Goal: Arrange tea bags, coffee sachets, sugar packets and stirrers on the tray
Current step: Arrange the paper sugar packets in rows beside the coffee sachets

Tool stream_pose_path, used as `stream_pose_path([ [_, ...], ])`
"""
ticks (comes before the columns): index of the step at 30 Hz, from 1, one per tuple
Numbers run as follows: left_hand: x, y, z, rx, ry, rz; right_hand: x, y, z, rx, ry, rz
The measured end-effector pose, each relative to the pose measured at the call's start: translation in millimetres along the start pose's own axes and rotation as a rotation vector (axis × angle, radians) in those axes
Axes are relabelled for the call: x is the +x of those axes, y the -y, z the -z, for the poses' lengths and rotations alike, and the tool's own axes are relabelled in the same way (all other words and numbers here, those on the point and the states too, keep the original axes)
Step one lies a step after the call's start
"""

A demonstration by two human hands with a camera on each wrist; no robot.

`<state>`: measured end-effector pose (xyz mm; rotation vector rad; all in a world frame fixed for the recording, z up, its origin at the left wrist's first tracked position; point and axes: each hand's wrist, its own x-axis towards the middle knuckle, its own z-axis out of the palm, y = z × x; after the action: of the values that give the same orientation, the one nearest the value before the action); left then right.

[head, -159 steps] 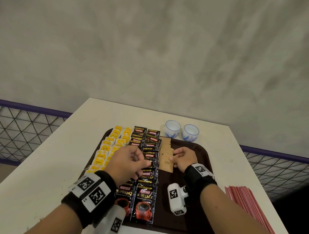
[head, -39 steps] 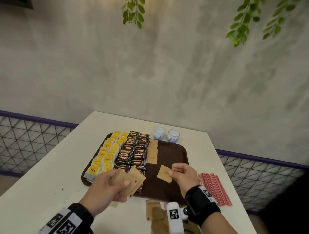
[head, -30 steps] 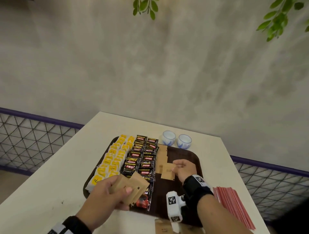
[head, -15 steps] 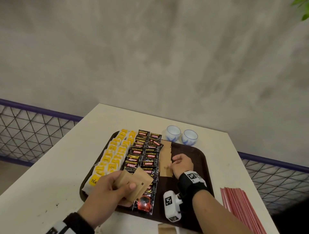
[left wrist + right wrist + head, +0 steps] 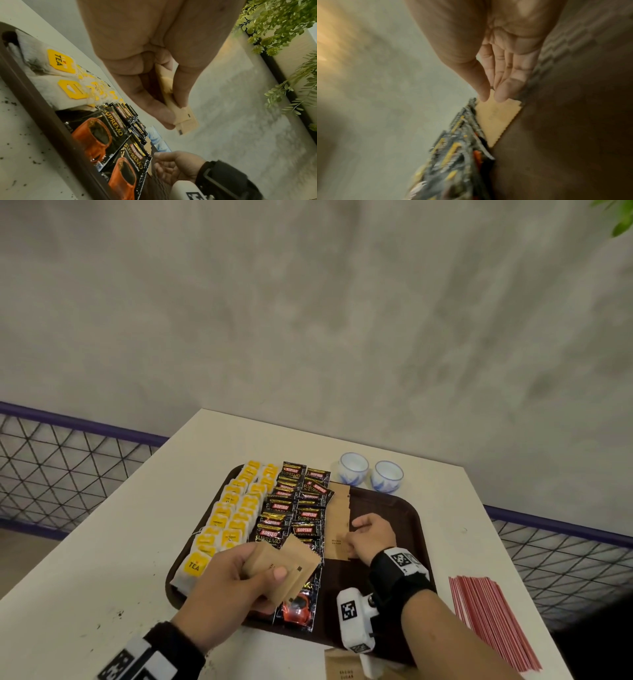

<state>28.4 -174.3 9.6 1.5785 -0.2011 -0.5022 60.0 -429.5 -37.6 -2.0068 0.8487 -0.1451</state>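
A brown tray [image 5: 383, 508] holds yellow-tagged tea bags [image 5: 233, 518] in rows at the left and black coffee sachets [image 5: 291, 515] in the middle. A column of brown sugar packets [image 5: 339, 505] lies right of the sachets. My right hand [image 5: 352, 537] is low over the tray and pinches one sugar packet [image 5: 496, 119] at its near edge, at the column's near end beside the sachets. My left hand [image 5: 270, 577] hovers over the tray's front left and grips a small fanned stack of sugar packets [image 5: 183, 119]. Red stirrers [image 5: 493, 621] lie on the table right of the tray.
Two small white-and-blue cups [image 5: 370, 474] stand on the table just behind the tray. More brown sugar packets [image 5: 342, 669] lie at the table's near edge. The white table [image 5: 102, 542] stands against a grey wall, with a mesh railing at both sides.
My right hand carried one sugar packet from above the tray's front to the near end of the sugar column and lowered it. My left hand kept holding its stack.
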Motion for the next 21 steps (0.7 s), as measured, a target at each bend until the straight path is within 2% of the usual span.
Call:
stream_pose_path([
  [2,0,-2,-1,0.028,0.011,-0.008,-21,13,7,0.074,0.067,0.076],
  [6,4,-5,-5,0.029,0.018,-0.012,-81,40,28,0.473,0.525,0.153],
  [8,5,-6,-9,-0.025,0.019,-0.009,-102,38,33,0.491,0.669,0.182],
  [9,5,-7,-11,-0.057,0.024,-0.007,-108,34,34,0.468,0.684,0.209],
  [13,4,-4,-16,-0.041,0.073,-0.007,-111,16,38,0.369,0.547,0.252],
  [17,2,0,-10,0.028,0.035,-0.013,-80,3,54,0.412,0.305,0.104],
  [19,0,0,-8,0.020,0.028,-0.007,-58,-3,57,0.285,0.225,0.038],
  [21,0,0,-8,0.017,0.025,-0.008,-40,-8,51,0.111,0.236,0.015],
])
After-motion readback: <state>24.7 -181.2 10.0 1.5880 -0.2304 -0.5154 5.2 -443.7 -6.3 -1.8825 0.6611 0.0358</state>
